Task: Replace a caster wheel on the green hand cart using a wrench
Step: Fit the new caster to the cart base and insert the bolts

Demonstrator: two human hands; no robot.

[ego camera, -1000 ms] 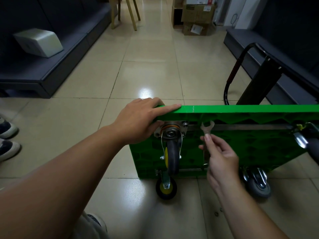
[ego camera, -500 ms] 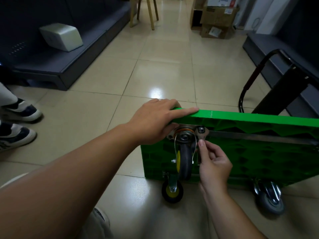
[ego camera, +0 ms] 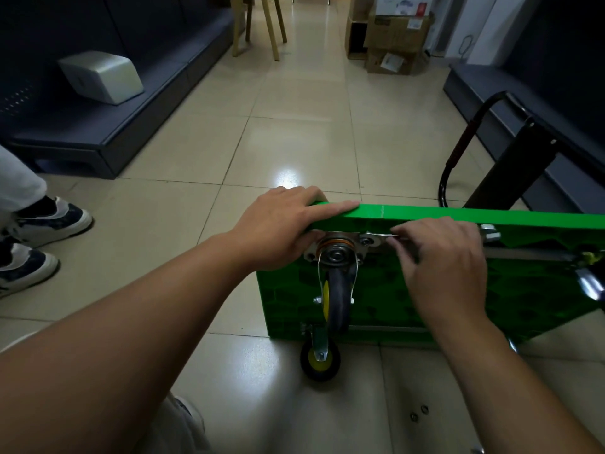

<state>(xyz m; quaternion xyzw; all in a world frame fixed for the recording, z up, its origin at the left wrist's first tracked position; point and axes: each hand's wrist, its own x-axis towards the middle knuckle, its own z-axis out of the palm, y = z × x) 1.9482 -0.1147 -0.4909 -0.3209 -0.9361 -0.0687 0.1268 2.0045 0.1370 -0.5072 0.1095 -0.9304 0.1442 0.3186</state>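
Observation:
The green hand cart point(ego camera: 409, 296) stands on its side on the tiled floor, underside toward me. A caster wheel point(ego camera: 337, 290) with a dark tyre and yellow hub hangs from a metal plate near the cart's upper left corner. My left hand point(ego camera: 281, 224) grips that top corner, fingers lying along the edge. My right hand point(ego camera: 442, 257) holds a silver wrench point(ego camera: 379, 238) level, its jaw on a bolt at the plate's right side. Another caster point(ego camera: 320, 358) touches the floor below.
Small nuts point(ego camera: 419, 412) lie on the floor at the lower right. The cart's black handle point(ego camera: 458, 158) rests behind it. Someone's shoes point(ego camera: 39, 231) stand at the left. Dark low platforms line both sides; cardboard boxes point(ego camera: 393, 31) and chair legs stand at the far end.
My right hand has turned the wrench from upright to level and moved it up to the bolt on the caster plate. My left hand stays on the cart's corner.

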